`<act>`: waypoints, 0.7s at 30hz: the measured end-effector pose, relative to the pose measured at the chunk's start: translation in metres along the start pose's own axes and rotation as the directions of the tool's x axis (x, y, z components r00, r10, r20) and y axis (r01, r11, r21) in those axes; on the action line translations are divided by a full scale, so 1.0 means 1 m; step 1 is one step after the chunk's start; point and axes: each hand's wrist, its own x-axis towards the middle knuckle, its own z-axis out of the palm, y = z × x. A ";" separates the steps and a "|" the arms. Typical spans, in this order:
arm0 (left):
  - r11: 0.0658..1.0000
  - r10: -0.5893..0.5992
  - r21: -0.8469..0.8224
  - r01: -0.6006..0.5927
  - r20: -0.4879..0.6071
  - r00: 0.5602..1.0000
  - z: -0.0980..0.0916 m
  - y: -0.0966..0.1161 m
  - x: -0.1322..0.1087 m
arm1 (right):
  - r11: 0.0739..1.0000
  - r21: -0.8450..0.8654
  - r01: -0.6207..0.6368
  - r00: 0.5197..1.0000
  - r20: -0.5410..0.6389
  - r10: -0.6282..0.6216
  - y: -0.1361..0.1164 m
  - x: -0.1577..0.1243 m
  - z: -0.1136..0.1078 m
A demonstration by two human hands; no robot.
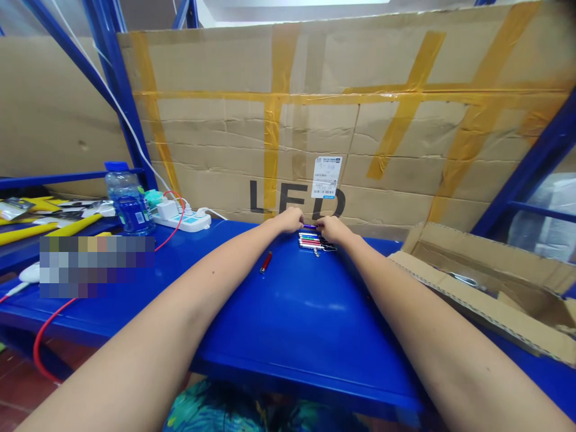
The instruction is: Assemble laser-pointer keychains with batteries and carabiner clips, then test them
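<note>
At the far side of the blue table [288, 312], my left hand [291, 219] is closed on one end of a slim purple pen-shaped tube [310, 227]. My right hand [332, 229] has its fingers closed at the tube's other end. Just in front of it lies a row of similar tubes [309, 240] in several colours, side by side, with small metal clips at their right ends. One red tube [266, 262] with a silver tip rests apart from the row, nearer to me and to the left.
A large taped cardboard sheet [216, 144] stands behind the table. On the left are a bottle with blue liquid [130, 204], a white power strip [189, 222], a red cable [40, 342] and yellow-handled items [74, 227]. An open cardboard box [472, 306] sits on the right.
</note>
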 end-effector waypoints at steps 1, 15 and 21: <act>1.000 -0.007 0.002 0.007 0.009 1.000 0.001 0.001 0.001 | 1.000 0.005 0.002 1.000 0.002 -0.002 0.002 0.000 0.002; 0.983 -0.102 -0.146 0.111 0.071 0.992 0.008 -0.001 0.004 | 0.997 0.071 -0.023 0.997 0.082 0.017 0.001 -0.003 0.002; 0.908 -0.168 -0.396 0.136 -0.047 0.985 0.017 -0.010 0.006 | 0.982 0.175 -0.072 0.997 0.042 0.066 0.001 -0.001 0.005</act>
